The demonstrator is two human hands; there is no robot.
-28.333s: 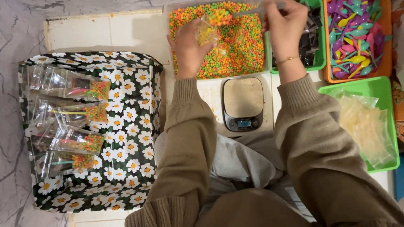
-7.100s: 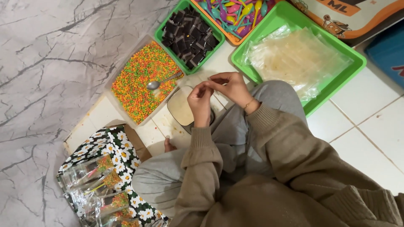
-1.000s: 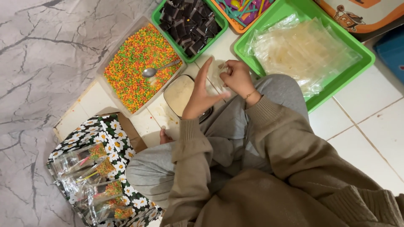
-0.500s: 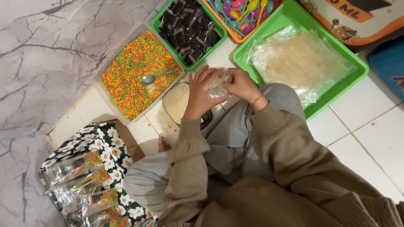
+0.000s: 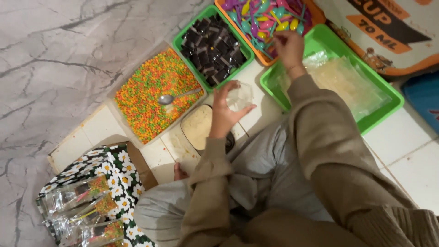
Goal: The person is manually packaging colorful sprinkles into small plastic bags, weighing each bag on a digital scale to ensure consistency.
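Half a second ago both hands met over a small clear bag above the scale; now the right hand (image 5: 287,48) has left it and reaches up to the orange tray (image 5: 315,13) of coloured plastic spoons (image 5: 270,16), fingers bent down among the spoons at the tray's near edge. Whether it pinches one I cannot tell.

Only the left hand (image 5: 224,112) holds the clear bag (image 5: 238,97), thumb on one side and fingers curled round the other, pinching it upright just above the scale (image 5: 197,128). The bag is crumpled and short, so its long axis is hard to read; its open end appears to face up and away from the person.

To the left of that hand sits a clear shallow tray (image 5: 120,121) filled with tiny orange, green and yellow sprinkles, and a metal spoon (image 5: 176,96) lies on them, bowl toward the left, handle pointing right. Beyond it a green tray (image 5: 183,39) holds dark square wrapped pieces (image 5: 212,48). Under the right forearm a larger green tray (image 5: 388,98) holds a stack of flat clear bags (image 5: 347,82). At the lower left a box with a daisy print (image 5: 121,174) holds filled clear packets (image 5: 77,201) lying on their sides, each with sprinkles and a spoon inside.
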